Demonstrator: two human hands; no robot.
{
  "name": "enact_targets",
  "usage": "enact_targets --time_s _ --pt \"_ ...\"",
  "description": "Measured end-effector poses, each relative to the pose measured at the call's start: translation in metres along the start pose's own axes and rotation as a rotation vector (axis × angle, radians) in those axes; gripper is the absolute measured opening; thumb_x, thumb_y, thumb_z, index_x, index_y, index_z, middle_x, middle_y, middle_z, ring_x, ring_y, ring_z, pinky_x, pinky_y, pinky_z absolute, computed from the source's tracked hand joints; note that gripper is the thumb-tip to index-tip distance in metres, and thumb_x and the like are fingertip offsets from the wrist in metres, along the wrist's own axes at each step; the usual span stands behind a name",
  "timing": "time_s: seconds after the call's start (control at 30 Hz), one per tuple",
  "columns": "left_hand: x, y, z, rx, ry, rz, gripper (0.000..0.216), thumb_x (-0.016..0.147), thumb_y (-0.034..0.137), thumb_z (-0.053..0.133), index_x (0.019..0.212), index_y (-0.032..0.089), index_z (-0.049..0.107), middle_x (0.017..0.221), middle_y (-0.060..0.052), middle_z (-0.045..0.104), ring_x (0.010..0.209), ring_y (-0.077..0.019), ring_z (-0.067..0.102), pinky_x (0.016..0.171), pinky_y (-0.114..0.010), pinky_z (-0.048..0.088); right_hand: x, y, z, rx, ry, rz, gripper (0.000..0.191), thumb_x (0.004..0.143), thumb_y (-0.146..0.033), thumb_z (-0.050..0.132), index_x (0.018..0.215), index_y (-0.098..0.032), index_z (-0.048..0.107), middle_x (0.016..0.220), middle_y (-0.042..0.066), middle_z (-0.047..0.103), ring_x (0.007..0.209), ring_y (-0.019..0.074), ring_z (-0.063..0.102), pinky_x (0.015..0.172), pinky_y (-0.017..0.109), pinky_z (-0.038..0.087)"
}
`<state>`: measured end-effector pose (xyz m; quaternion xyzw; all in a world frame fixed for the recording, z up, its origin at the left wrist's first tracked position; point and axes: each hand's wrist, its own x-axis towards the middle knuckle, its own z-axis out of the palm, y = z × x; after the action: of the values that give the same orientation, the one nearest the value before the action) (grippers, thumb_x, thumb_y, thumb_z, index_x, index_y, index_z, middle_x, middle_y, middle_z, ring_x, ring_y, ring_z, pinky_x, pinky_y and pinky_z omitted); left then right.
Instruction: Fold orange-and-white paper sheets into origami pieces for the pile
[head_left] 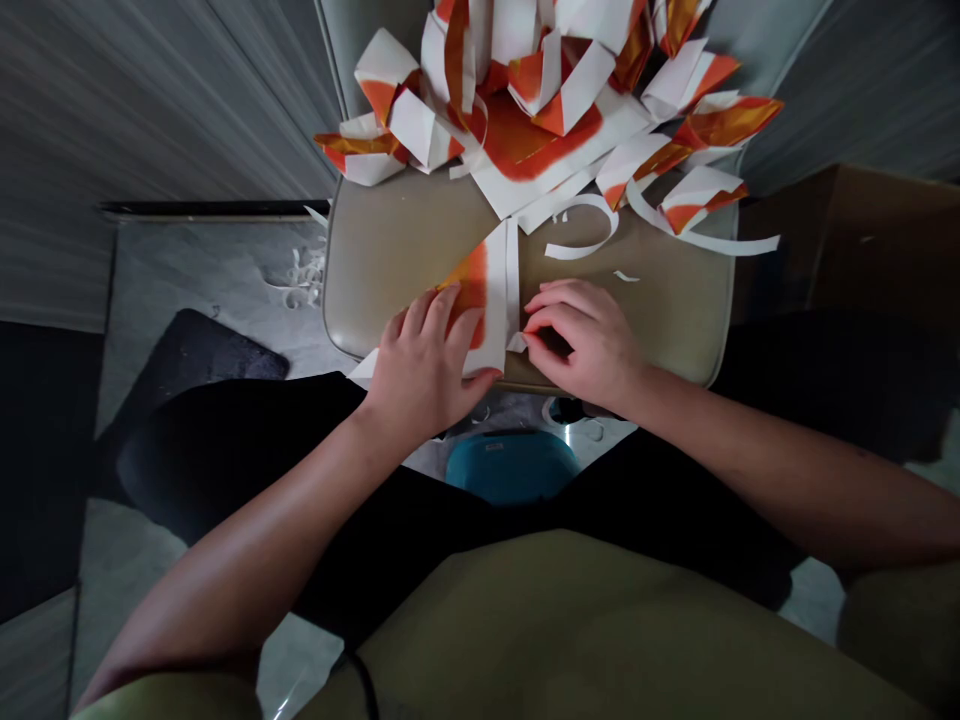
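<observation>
A white sheet of paper with an orange and gold patch [491,275] lies on the chair seat, folded so that one edge slants. My left hand [424,360] rests on it with the fingers spread flat, holding nothing. Along the right edge of the sheet runs a narrow white paper strip [513,270], separate from it at least near the bottom. Thumb and forefinger of my right hand [581,335] pinch the lower end of this strip. The part of the sheet beneath my left palm is hidden.
Folded white and orange paper pieces [424,125] crowd the back of the seat [390,230], around flat sheets [487,185]. A curled paper strip [592,245] lies to the right. Paper scraps [300,275] litter the floor. A teal object [514,465] stands below the seat.
</observation>
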<state>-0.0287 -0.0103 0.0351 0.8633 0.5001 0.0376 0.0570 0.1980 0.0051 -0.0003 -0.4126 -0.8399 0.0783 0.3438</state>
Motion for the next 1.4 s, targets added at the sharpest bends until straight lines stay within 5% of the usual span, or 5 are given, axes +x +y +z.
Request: enact_targets --time_s 0.7,1.4 --pt "0.001 0.002 -0.002 -0.03 -0.008 -0.016 0.056 0.09 0.047 0.07 0.133 0.014 0.058 0.155 -0.022 0.05 0.141 -0.0433 0.048 0.108 -0.056 0.047 0.02 0.014 0.0 0.049 0.012 0.072 0.006 0.091 -0.021 0.066 0.088 -0.026 0.065 0.099 0.006 0.075 0.099 0.0271 0.071 0.09 0.047 0.057" --pt "0.0 0.001 -0.002 -0.035 -0.015 -0.017 0.057 0.091 0.048 0.068 0.137 0.016 0.055 0.158 -0.022 0.046 0.144 -0.043 0.046 0.11 -0.056 0.045 0.06 0.048 -0.003 -0.157 -0.02 0.138 0.009 0.092 -0.025 0.064 0.085 -0.031 0.064 0.1 0.004 0.074 0.102 0.0281 0.068 0.094 0.051 0.056"
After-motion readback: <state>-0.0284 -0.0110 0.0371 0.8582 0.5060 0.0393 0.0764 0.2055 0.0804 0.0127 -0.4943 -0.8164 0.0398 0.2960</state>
